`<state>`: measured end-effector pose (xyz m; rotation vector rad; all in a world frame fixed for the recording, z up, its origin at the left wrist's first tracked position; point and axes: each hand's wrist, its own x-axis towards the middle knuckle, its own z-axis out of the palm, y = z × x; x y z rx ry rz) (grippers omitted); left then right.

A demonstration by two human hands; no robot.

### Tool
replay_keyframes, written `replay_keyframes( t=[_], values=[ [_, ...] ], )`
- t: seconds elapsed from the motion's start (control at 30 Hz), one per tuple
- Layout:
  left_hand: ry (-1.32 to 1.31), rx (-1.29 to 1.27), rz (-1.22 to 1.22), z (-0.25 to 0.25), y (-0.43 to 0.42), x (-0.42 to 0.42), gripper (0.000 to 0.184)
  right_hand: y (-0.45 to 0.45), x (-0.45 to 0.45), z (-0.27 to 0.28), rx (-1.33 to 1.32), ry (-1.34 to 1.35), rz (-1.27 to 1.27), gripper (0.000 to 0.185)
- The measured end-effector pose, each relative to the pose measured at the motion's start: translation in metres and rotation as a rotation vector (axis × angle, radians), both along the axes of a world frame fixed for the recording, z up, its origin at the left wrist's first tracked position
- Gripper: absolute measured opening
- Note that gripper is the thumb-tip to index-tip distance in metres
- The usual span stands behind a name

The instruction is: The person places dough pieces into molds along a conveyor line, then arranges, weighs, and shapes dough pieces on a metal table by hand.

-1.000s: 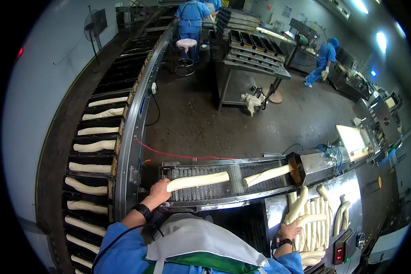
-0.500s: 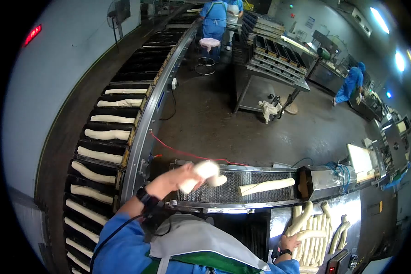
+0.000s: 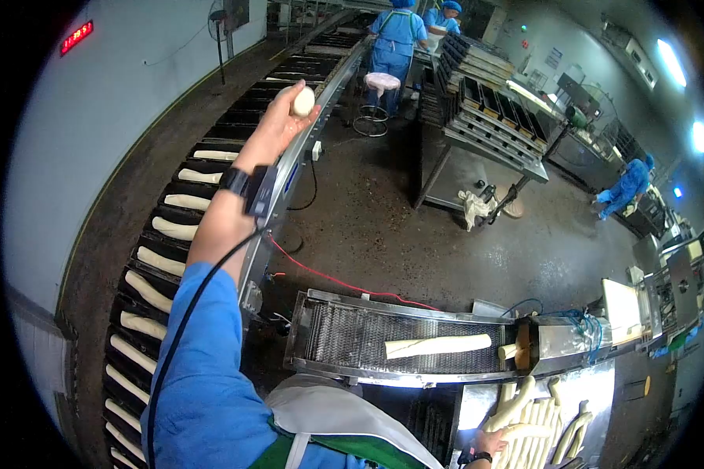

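My left hand (image 3: pixel 288 119) is stretched out over the line of dark baking moulds (image 3: pixel 238 117). It is closed around a pale dough roll (image 3: pixel 303 102), seen nearly end-on. Low on the right, my right hand (image 3: pixel 489 442) closes on the left end of a dough stick (image 3: pixel 528 431) lying across others; its fingertips are partly hidden. Several more dough sticks (image 3: pixel 536 410) lie side by side on the metal table (image 3: pixel 598 383). On the mesh belt (image 3: pixel 344 332) lies another dough roll (image 3: pixel 438 346), with a further roll end (image 3: pixel 508 352) at the machine outlet.
Nearer moulds hold single dough lengths (image 3: pixel 150 291). A metal rail (image 3: pixel 252 242) edges the mould line, and a red hose (image 3: pixel 328 275) crosses the floor. Stacked mould trays (image 3: pixel 497 117) stand on a steel table. Co-workers in blue (image 3: pixel 396 39) stand at the back, another person (image 3: pixel 630 186) at right.
My left hand has carried the dough roll from above the belt up and forward over the far moulds. The belt's roll has shifted left, and another end shows at the outlet. My right hand stays at the sticks.
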<state>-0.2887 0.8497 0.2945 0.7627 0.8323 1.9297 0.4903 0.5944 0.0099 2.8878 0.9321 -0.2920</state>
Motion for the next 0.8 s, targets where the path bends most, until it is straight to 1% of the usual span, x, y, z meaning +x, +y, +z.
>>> replay_keyframes(
  t=[0.1,0.13,0.17,0.2,0.23,0.27,0.3,0.33,0.37,0.4,0.43,0.5,0.53,0.57,0.6,0.7,0.73,0.77,0.8],
  values=[
    [-0.042,-0.053,0.012,-0.007,0.015,0.020,0.030,0.000,0.004,-0.006,-0.013,-0.012,-0.005,0.094],
    [0.041,0.006,-0.120,-0.028,0.027,0.026,0.023,-0.001,0.007,-0.009,-0.018,-0.014,-0.006,0.094],
    [0.284,0.062,-0.140,-0.041,0.020,0.054,0.015,-0.001,0.010,-0.011,-0.022,-0.016,-0.004,0.095],
    [1.098,0.336,0.093,-0.068,0.022,0.073,0.011,-0.003,0.014,-0.015,-0.029,-0.019,-0.002,0.095],
    [0.994,0.074,-0.030,-0.100,0.023,0.102,0.010,-0.006,0.019,-0.021,-0.032,-0.023,-0.002,0.095],
    [0.800,-0.050,-0.287,-0.123,0.003,0.135,0.015,-0.007,0.026,-0.027,-0.036,-0.027,0.001,0.095],
    [1.595,0.083,-0.149,-0.168,0.007,0.160,0.024,-0.010,0.032,-0.033,-0.038,-0.031,0.004,0.095],
    [1.428,-0.322,-0.350,-0.192,-0.015,0.197,0.030,-0.011,0.040,-0.042,-0.031,-0.039,0.017,0.095],
    [1.370,-0.443,-0.623,-0.218,-0.036,0.220,0.036,-0.013,0.052,-0.054,-0.024,-0.047,0.031,0.095],
    [1.372,-0.262,-0.707,-0.256,-0.056,0.239,0.045,-0.017,0.060,-0.062,-0.011,-0.067,0.064,0.096],
    [1.475,-0.194,-0.676,-0.279,-0.080,0.256,0.058,-0.020,0.060,-0.064,-0.010,-0.064,0.052,0.096],
    [1.567,-0.225,-0.817,-0.315,-0.104,0.289,0.061,-0.014,0.014,-0.018,-0.021,0.001,0.071,0.096],
    [1.542,-0.323,-0.912,-0.284,-0.117,0.300,0.059,-0.011,-0.020,0.015,0.009,-0.037,0.103,0.081],
    [1.516,-0.423,-1.004,-0.253,-0.131,0.308,0.057,-0.008,-0.025,0.021,0.005,-0.036,0.093,0.081],
    [1.447,-0.337,-0.832,-0.280,-0.141,0.317,0.059,-0.006,-0.029,0.024,-0.021,-0.041,0.086,0.081],
    [1.516,-0.289,-0.664,-0.261,-0.160,0.327,0.063,-0.007,-0.029,0.022,-0.069,-0.041,0.083,0.081],
    [1.517,-0.287,-0.670,-0.256,-0.164,0.324,0.063,-0.008,-0.029,0.021,0.007,-0.029,0.063,0.076],
    [1.577,-0.316,-0.668,-0.253,-0.166,0.319,0.064,-0.008,-0.029,0.020,0.085,-0.018,0.045,0.071],
    [1.637,-0.345,-0.662,-0.252,-0.168,0.312,0.065,-0.009,-0.022,0.012,0.085,-0.002,0.041,0.073]
  ],
)
